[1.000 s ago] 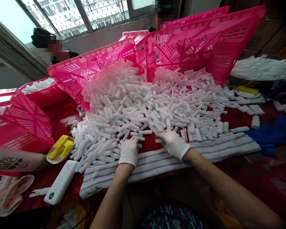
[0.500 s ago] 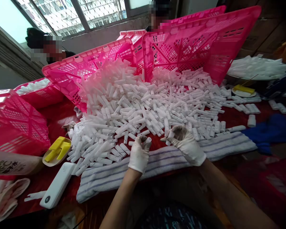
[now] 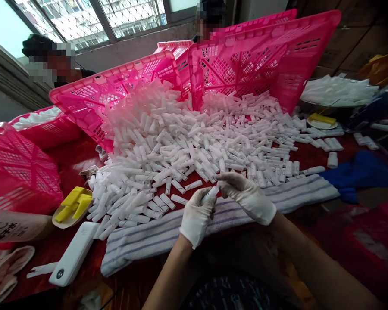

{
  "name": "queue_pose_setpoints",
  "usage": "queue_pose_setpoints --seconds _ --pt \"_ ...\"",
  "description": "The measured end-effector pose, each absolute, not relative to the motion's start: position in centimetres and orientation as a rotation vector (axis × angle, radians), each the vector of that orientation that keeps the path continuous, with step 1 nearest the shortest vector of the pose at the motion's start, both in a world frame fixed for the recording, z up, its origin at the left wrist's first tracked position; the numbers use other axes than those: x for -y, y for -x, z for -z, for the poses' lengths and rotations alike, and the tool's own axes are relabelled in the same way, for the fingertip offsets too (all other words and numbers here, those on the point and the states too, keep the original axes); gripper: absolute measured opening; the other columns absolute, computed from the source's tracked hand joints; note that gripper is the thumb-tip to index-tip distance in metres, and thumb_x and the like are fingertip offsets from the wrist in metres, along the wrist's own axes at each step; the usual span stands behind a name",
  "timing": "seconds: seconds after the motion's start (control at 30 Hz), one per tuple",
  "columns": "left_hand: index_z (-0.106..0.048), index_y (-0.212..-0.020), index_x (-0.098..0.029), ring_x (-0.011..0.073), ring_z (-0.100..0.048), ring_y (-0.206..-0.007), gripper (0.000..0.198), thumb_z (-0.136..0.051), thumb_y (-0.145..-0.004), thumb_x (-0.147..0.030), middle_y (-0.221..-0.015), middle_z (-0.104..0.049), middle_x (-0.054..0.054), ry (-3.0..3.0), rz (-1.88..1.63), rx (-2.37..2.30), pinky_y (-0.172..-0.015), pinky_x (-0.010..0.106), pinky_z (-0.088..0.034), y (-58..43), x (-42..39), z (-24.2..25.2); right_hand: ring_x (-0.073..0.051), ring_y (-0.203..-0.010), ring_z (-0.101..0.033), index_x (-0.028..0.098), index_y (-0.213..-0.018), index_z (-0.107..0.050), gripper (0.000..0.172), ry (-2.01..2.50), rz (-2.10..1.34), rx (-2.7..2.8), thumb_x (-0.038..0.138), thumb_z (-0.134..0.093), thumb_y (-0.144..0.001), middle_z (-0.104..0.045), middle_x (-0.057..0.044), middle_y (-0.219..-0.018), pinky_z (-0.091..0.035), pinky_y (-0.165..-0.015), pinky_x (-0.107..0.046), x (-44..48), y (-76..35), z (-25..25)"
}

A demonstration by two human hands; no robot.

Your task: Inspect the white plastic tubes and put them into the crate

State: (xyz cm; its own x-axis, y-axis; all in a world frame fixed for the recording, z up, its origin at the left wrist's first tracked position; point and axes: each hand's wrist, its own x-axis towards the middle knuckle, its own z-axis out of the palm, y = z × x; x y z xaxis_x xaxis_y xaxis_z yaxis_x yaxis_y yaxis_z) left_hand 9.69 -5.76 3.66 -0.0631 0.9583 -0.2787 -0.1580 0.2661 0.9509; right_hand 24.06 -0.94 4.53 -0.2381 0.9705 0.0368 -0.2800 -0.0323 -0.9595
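Note:
My left hand (image 3: 197, 217), in a white glove with greyed fingertips, is closed around a short white plastic tube (image 3: 211, 195). The tube tilts up to the right, its end poking out of the fingers. Beside that end is my right hand (image 3: 247, 196), also gloved, its fingers curled together in a pinch. Whatever the pinch holds is hidden, and contact with the tube is unclear. Both hands are over the striped towel (image 3: 142, 245), at the near edge of a large heap of similar white tubes (image 3: 181, 142), some with dark markings.
Pink crates (image 3: 242, 64) lean behind the heap, with another pink crate (image 3: 22, 168) at left. A dish of yellow pieces (image 3: 71, 206) and a white oblong device (image 3: 74, 254) lie front left. Blue cloth (image 3: 362, 174) is at right. Two people are beyond the crates.
My hands have come closer together. The left moved right and slightly nearer me with its tube. The tube seen earlier in my right fingers is no longer visible there.

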Motion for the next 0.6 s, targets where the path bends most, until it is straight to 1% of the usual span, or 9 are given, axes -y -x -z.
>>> queue_pose_setpoints --seconds 0.07,0.13,0.23,0.37,0.43,0.47,0.53,0.57,0.6 --pt "-0.064 -0.104 -0.016 0.0027 -0.033 -0.047 0.041 -0.066 -0.079 -0.049 -0.065 -0.048 -0.005 -0.813 -1.100 -1.257 -0.043 0.017 -0.026 -9.8 5.9 -3.7 -0.015 -0.066 -0.065 0.024 -0.091 -0.061 0.021 0.785 -1.421 1.076 0.032 -0.074 -0.077 -0.068 0.001 -0.083 -0.055 -0.070 -0.035 1.0 -24.1 -4.9" --pt "-0.063 -0.106 -0.017 0.0020 -0.033 -0.048 0.043 -0.068 -0.078 -0.049 -0.069 -0.048 -0.004 -0.801 -1.098 -1.219 -0.043 0.017 -0.025 -10.1 6.0 -3.7 -0.018 -0.072 -0.069 0.025 -0.087 -0.055 0.021 0.739 -1.351 0.993 0.029 -0.074 -0.077 -0.070 0.001 -0.086 -0.057 -0.074 -0.039 1.1 -24.0 -5.1" --pt "-0.060 -0.105 -0.018 0.0030 -0.034 -0.050 0.041 -0.066 -0.079 -0.049 -0.066 -0.043 -0.006 -0.802 -1.075 -1.141 -0.045 0.016 -0.027 -10.5 6.1 -3.3 -0.019 -0.078 -0.071 0.025 -0.084 -0.052 0.025 0.745 -1.291 0.947 0.025 -0.076 -0.076 -0.071 0.002 -0.083 -0.057 -0.077 -0.038 1.3 -23.6 -5.3" --pt "-0.056 -0.098 -0.018 0.0048 -0.032 -0.047 0.038 -0.062 -0.081 -0.052 -0.062 -0.041 -0.007 -0.814 -0.992 -1.143 -0.043 0.019 -0.027 -10.7 6.5 -2.9 -0.020 -0.075 -0.071 0.025 -0.082 -0.052 0.025 0.780 -1.321 0.904 0.028 -0.075 -0.075 -0.071 0.002 -0.079 -0.058 -0.075 -0.039 1.4 -23.6 -5.0" --pt "-0.059 -0.097 -0.018 0.0086 -0.042 -0.055 0.035 -0.061 -0.082 -0.050 -0.068 -0.050 -0.003 -0.940 -1.024 -1.240 -0.051 0.022 -0.037 -10.8 6.7 -3.1 -0.022 -0.074 -0.071 0.025 -0.082 -0.053 0.026 0.828 -1.378 0.867 0.030 -0.077 -0.074 -0.071 0.002 -0.078 -0.059 -0.072 -0.040 1.4 -23.6 -4.9" --pt "-0.061 -0.098 -0.019 0.0119 -0.049 -0.064 0.032 -0.063 -0.082 -0.047 -0.076 -0.056 0.001 -1.032 -1.075 -1.308 -0.059 0.024 -0.042 -10.9 6.8 -3.3 -0.022 -0.073 -0.071 0.025 -0.082 -0.053 0.026 0.856 -1.403 0.851 0.031 -0.077 -0.072 -0.071 0.002 -0.077 -0.059 -0.071 -0.041 1.5 -23.6 -4.8" --pt "-0.064 -0.098 -0.021 0.0174 -0.055 -0.083 0.027 -0.066 -0.081 -0.042 -0.090 -0.061 0.004 -1.167 -1.178 -1.406 -0.076 0.029 -0.045 -11.1 6.9 -3.8 -0.022 -0.074 -0.070 0.025 -0.081 -0.056 0.026 0.887 -1.430 0.857 0.033 -0.079 -0.071 -0.070 0.002 -0.076 -0.059 -0.071 -0.041 1.7 -23.5 -4.7" --pt "-0.065 -0.096 -0.022 0.0180 -0.055 -0.084 0.025 -0.066 -0.081 -0.041 -0.090 -0.062 0.004 -1.153 -1.204 -1.428 -0.078 0.029 -0.045 -11.1 6.9 -4.0 -0.021 -0.075 -0.070 0.025 -0.080 -0.057 0.025 0.892 -1.434 0.886 0.034 -0.078 -0.071 -0.070 0.002 -0.076 -0.058 -0.073 -0.040 1.8 -23.4 -4.7" --pt "-0.065 -0.094 -0.022 0.0171 -0.054 -0.079 0.024 -0.065 -0.081 -0.042 -0.086 -0.061 0.003 -1.096 -1.195 -1.425 -0.075 0.029 -0.045 -11.1 6.9 -4.1 -0.021 -0.078 -0.069 0.024 -0.080 -0.059 0.024 0.900 -1.433 0.930 0.035 -0.078 -0.071 -0.069 0.001 -0.077 -0.057 -0.076 -0.040 1.9 -23.3 -4.7"
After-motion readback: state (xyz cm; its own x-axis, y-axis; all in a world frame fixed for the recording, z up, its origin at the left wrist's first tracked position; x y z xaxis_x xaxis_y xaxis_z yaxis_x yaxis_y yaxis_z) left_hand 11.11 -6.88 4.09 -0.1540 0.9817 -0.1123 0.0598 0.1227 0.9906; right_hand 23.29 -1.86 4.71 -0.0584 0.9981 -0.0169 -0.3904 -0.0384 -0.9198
